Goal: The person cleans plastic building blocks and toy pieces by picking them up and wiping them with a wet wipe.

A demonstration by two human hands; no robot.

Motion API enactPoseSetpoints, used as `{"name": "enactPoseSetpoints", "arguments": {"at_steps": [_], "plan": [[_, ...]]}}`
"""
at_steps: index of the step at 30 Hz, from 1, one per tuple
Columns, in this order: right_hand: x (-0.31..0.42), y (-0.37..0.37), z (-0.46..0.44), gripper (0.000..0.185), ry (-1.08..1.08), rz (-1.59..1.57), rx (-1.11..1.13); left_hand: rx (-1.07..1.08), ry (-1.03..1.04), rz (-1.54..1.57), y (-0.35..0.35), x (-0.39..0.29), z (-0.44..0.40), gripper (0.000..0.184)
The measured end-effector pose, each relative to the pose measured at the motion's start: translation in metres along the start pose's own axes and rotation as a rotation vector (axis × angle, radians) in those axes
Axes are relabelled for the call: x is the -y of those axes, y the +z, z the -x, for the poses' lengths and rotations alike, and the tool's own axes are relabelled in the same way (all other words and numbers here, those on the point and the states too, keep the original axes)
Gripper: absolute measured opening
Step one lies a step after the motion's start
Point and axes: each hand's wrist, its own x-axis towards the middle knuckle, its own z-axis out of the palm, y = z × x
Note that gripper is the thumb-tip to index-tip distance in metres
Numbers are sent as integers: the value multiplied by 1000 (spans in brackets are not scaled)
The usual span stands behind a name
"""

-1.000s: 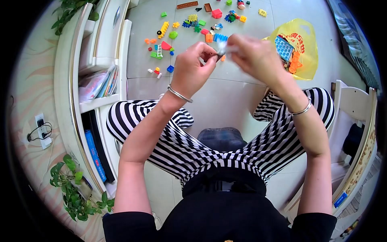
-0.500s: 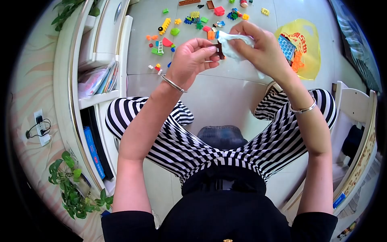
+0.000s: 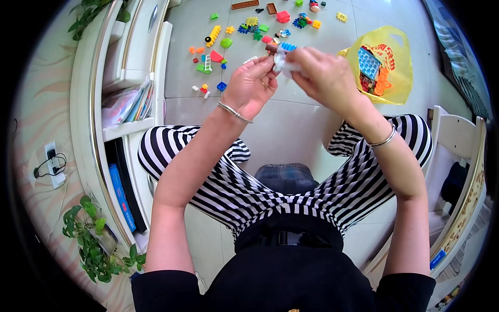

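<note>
My left hand (image 3: 250,86) pinches a small brown toy brick (image 3: 271,48) between thumb and fingers, partly hidden behind the cloth. Against that brick, my right hand (image 3: 327,75) presses a crumpled pale wet wipe (image 3: 279,62); its fingers are closed and slightly blurred. Both hands are raised over the floor, close together. Just beyond them lie a blue piece (image 3: 288,47) and a pink piece (image 3: 267,39). A blue brick (image 3: 222,86) rests on the floor left of my left hand.
Several toy pieces are scattered on the tiled floor, among them a yellow toy bus (image 3: 213,35) and a red brick (image 3: 283,16). A yellow plastic bag (image 3: 401,78) with toys inside stands right. A white cabinet (image 3: 125,67) lines the left, a white chair (image 3: 453,130) the right.
The wipe has bunched up and shifted left over the brown brick. My right hand has turned and moved slightly down. My left hand has moved a little lower and right.
</note>
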Motion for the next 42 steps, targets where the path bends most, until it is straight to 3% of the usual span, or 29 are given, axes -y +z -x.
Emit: {"name": "enactPoseSetpoints", "arguments": {"at_steps": [1, 3, 5, 7, 11, 12, 13, 15, 19, 21, 23, 26, 29, 30, 33, 35, 37, 38, 39, 41, 42], "plan": [[3, 0, 2, 19, -6, -3, 2, -14, 23, 57, 0, 1, 0, 14], [13, 0, 8, 18, -133, 26, 254, -21, 39, 64, 4, -1, 1, 14], [12, -4, 9, 17, -109, 17, 332, -23, 48, 72, 4, -3, 2, 14], [8, -6, 7, 18, 52, -212, -10, 45, 21, 151, 1, -3, 3, 14], [1, -7, 4, 20, 288, -493, -23, 86, -37, 186, 0, -3, 3, 15], [1, -7, 7, 21, 236, -401, 115, 102, -25, 174, 1, -4, 4, 15], [2, -7, 9, 21, 232, -401, 114, 118, -14, 162, 2, -5, 4, 16], [8, -9, 11, 20, -2, -363, 65, 95, -9, 162, 2, -7, 4, 16], [5, -23, -2, 16, 156, -532, -132, 41, -35, 70, 5, -3, 6, 15], [-2, -26, -2, 15, 193, -501, -85, 47, -52, -1, 11, -2, 10, 15], [-9, -24, 1, 16, 370, -384, 81, 49, -61, -69, 11, -4, 11, 15], [-12, -25, 0, 17, 291, -488, -102, 161, -30, -124, 6, -5, 13, 16], [-2, -22, 2, 17, 99, -596, -69, 169, -26, -178, 3, -5, 14, 17], [-5, -24, 5, 17, 140, -453, 53, 222, -45, -189, 2, -6, 14, 17], [-16, -26, 1, 17, 197, -185, -59, 290, -61, -204, 1, -4, 14, 17], [-10, -31, -2, 16, 231, -279, -70, 298, -53, -201, 2, -4, 13, 18], [-2, -29, -2, 15, 53, -498, -71, 241, -76, -242, 2, -4, 13, 17], [-5, -29, 1, 15, 89, -347, 61, 240, -79, -244, 3, -4, 13, 17], [-11, -29, 3, 15, 94, -349, 58, 197, -81, -218, 5, -4, 12, 17], [-26, -29, 1, 15, 177, -52, -19, 156, -80, -193, 6, -6, 11, 16], [-26, -33, -2, 16, 236, -105, -30, 123, -38, -237, 5, -6, 11, 15]]}}
